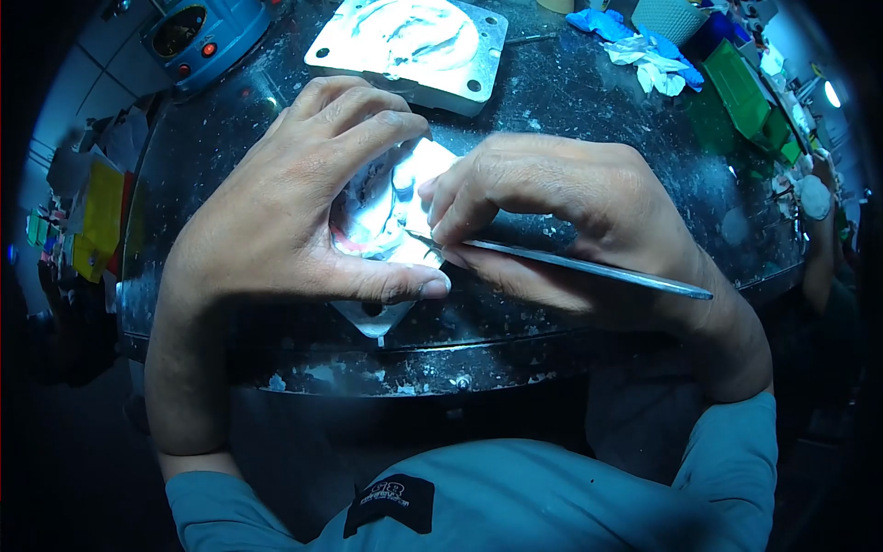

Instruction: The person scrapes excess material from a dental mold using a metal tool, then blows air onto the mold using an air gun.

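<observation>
My left hand [285, 202] is wrapped around a metal dental flask half [375, 320], thumb along the near side and fingers over the far side. White plaster [428, 166] fills it, with a pinkish patch near my thumb; much of the surface is washed out by glare. Between the thumb and fingers of my right hand [561, 193] is a slim metal carver [598, 269]. Its tip touches or hovers just over the plaster, and its handle points right. Farther back on the bench lies another flask half [494, 57] holding white plaster.
A blue machine [207, 41] with red buttons stands at the back left. Blue and white crumpled gloves [644, 60] lie at the back right, near a green bin [740, 92]. The dark bench [552, 354] is speckled with white residue. Another person's arm [819, 244] shows at far right.
</observation>
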`<state>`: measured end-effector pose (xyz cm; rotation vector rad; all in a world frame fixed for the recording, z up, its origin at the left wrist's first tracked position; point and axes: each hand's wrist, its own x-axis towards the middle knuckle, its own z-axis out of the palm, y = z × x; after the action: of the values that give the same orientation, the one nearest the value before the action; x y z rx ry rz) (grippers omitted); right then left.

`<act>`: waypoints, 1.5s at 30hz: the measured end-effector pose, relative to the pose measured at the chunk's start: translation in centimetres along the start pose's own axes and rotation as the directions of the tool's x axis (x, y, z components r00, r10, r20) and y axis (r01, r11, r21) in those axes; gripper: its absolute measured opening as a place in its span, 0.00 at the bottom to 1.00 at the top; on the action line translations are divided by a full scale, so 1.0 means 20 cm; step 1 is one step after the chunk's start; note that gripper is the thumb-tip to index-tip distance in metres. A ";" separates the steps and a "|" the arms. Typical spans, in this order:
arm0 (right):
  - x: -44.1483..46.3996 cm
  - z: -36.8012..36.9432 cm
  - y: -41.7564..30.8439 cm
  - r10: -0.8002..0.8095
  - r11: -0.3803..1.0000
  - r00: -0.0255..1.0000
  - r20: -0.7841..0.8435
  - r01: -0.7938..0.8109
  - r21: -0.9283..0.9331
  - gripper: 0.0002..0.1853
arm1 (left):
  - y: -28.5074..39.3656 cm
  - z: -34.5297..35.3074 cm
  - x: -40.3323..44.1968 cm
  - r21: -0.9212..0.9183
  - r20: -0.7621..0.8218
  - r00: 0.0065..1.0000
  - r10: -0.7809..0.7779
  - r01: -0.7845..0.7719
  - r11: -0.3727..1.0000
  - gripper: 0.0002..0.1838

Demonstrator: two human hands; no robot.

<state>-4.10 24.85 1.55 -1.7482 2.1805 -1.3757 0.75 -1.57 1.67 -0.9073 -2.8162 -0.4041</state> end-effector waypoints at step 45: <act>-0.05 -0.16 0.03 -0.120 0.990 0.981 0.149 0.131 -0.061 0.07 | 0.22 0.05 0.03 0.134 0.007 1.000 0.030 -0.031 0.991 0.44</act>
<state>-5.78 27.57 2.53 -1.9744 2.1002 -1.1642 2.79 2.45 1.71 -0.9229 -2.7904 -0.2062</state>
